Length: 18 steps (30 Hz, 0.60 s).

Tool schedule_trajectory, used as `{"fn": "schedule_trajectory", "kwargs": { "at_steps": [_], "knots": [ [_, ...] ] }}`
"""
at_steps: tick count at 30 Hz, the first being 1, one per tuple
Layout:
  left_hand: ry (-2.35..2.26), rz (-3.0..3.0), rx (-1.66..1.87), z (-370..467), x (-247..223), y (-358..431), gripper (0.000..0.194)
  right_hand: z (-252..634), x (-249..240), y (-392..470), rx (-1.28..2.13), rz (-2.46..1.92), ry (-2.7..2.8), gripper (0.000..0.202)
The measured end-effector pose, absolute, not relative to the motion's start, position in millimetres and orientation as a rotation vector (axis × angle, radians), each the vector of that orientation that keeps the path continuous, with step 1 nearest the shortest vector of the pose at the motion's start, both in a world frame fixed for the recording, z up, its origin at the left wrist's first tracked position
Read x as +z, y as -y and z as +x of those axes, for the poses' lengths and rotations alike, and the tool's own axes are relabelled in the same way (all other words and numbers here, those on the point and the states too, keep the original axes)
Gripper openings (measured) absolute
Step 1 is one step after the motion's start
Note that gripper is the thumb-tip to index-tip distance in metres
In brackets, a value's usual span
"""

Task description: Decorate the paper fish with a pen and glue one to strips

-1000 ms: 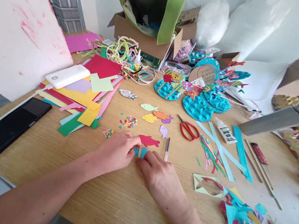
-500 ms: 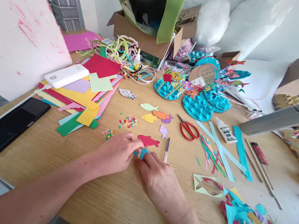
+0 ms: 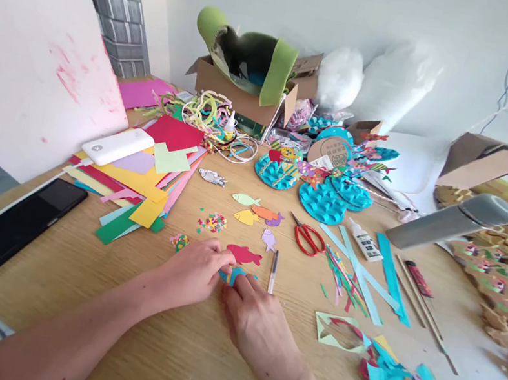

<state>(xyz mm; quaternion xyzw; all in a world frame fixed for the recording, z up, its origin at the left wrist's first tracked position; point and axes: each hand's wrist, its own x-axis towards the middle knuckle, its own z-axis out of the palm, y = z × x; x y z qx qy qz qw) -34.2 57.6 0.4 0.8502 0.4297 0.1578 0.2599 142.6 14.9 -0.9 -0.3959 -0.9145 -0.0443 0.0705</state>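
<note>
Your left hand [image 3: 193,271] and right hand [image 3: 255,321] meet fingertip to fingertip on the bench [image 3: 186,348], both pinched on a small blue paper cutout [image 3: 234,274] that lies flat between them, mostly covered by your fingers. Keep the left fingers pressing one end down so the piece cannot slide, and let the right fingertips do the fine work with light pressure; thin paper creases easily, I judge. Just beyond your fingertips lies a red paper fish [image 3: 244,255], and just beside your right fingers a pen [image 3: 274,263], so keep your knuckles low to avoid nudging either. Beyond your left hand sits a little heap of confetti [image 3: 212,222]; farther out from your right hand are red-handled scissors [image 3: 307,237] and a glue bottle [image 3: 365,241], both within reach.
</note>
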Motion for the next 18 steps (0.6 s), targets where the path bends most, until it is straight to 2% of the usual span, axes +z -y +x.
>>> {"fn": "schedule_trajectory", "kwargs": {
  "at_steps": [12, 18],
  "knots": [
    [-1.191, 2.34, 0.443, -34.2, -4.1, -59.0, 0.043, 140.7, -0.3, -13.4, -0.174, -1.198, 2.768, 0.011],
    [-1.153, 2.297, 0.557, -32.9, -2.9, -62.2, 0.041, 142.3, 0.2, -14.0, -0.197, -1.186, 2.745, 0.013]
  ]
}}
